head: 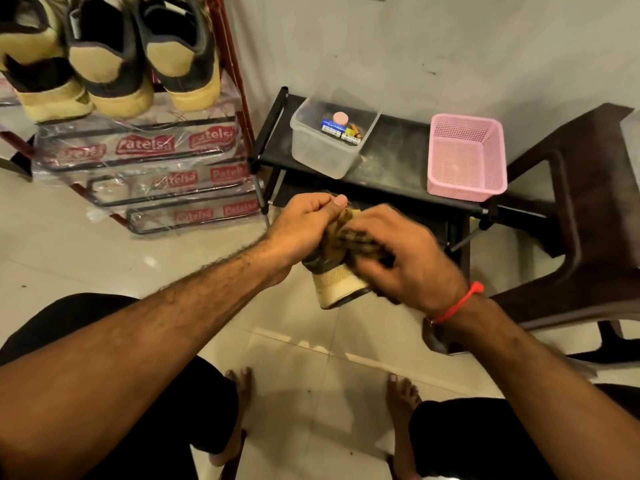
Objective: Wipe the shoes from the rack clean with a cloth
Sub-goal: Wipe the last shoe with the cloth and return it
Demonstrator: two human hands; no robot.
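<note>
My left hand (304,226) grips a dark shoe with a cream sole (337,284), held in the air above the floor with its heel toward me. My right hand (401,261) holds a brown checked cloth (356,237) bunched against the top of that shoe; the hand is blurred. Most of the shoe is hidden under the two hands and the cloth. Three more dark and cream shoes (107,60) stand on the top shelf of the red-framed shoe rack (239,81) at the upper left.
A low black stand (391,157) carries a clear plastic box (329,140) with small items and a pink mesh basket (465,154). A dark brown plastic chair (588,220) stands at the right. My bare feet rest on the glossy tiled floor (294,344).
</note>
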